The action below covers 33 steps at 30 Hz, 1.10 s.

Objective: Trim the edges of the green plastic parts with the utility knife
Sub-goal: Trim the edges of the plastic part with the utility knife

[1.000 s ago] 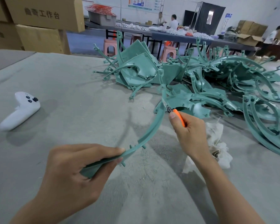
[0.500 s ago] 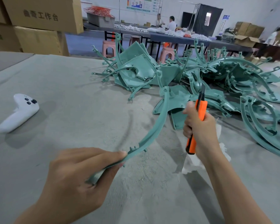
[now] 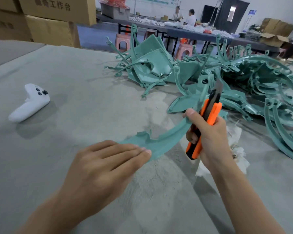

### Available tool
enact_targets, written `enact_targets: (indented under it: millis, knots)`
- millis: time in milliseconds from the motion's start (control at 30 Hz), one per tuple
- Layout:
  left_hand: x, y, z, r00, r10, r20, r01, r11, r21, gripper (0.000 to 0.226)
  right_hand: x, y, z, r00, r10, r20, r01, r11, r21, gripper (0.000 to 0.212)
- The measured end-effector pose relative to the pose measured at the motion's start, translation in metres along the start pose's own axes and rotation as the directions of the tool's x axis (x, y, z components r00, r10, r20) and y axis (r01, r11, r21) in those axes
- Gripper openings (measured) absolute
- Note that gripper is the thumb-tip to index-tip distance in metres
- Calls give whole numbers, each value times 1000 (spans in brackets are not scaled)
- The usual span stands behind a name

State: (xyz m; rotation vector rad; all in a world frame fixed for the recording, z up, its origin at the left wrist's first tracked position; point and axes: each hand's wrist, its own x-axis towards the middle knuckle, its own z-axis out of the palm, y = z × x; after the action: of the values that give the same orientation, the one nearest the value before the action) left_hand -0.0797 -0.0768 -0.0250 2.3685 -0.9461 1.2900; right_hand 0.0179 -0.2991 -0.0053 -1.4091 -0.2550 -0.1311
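Your curved part (image 3: 167, 141) is teal-green, matching the pile (image 3: 254, 76) beyond. Your utility knife (image 3: 212, 114) is orange and black (blade dull grey). The controller (image 3: 30, 103) is white with black buttons, the tabletop (image 3: 91, 85) grey.

Top box (image 3: 57, 9) carries dark print: "工作台" reads clearly, the two characters before it are too blurred. The box (image 3: 2, 24) beside it has smeared print, and the wall poster (image 3: 156, 0) and blue sign (image 3: 250, 16) are too small to read.
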Motion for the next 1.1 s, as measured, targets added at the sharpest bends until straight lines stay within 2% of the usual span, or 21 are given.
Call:
enact_targets:
  millis: [167, 267, 333, 400, 533, 667, 767, 867, 1000, 1100]
  knots:
    - [1, -6, -1, 952, -303, -33, 292, 939, -181, 39, 1, -3, -4, 998, 50, -36, -43, 983, 176, 22]
    - [-1, -10, -3, 910, -413, 31, 404, 870, -282, 36, 0, -4, -5, 998, 55, 11, -56, 974, 218, 23]
    - [-3, -7, -2, 914, -400, 62, 402, 877, -265, 30, -1, -4, -3, 999, 43, 33, -49, 973, 224, 24]
    - [-2, -3, 2, 903, -427, 37, 426, 884, -195, 32, -3, -1, 0, 997, 34, 65, -47, 973, 227, 26]
    - [-3, -5, 7, 826, -554, -103, 551, 833, -58, 35, -10, 3, 13, 980, 103, 168, -131, 978, 162, 55]
    - [-8, -9, 7, 829, -543, -131, 547, 837, -6, 37, -18, 5, 26, 972, 125, 200, -107, 989, -100, 57]
    - [-8, -9, 7, 837, -528, -143, 529, 848, -31, 32, -22, 5, 32, 974, 87, 211, -42, 978, -205, 57]
    - [-9, -9, 10, 826, -538, -167, 541, 840, -29, 37, -26, 5, 38, 969, 63, 240, 3, 964, -265, 56]
    - [-9, -11, 10, 819, -537, -203, 552, 833, 24, 42, -33, 7, 44, 947, 76, 312, 7, 966, -259, 55]
    - [-8, -12, 8, 823, -526, -214, 549, 833, 64, 42, -39, 7, 44, 919, 49, 391, 83, 946, -315, 44]
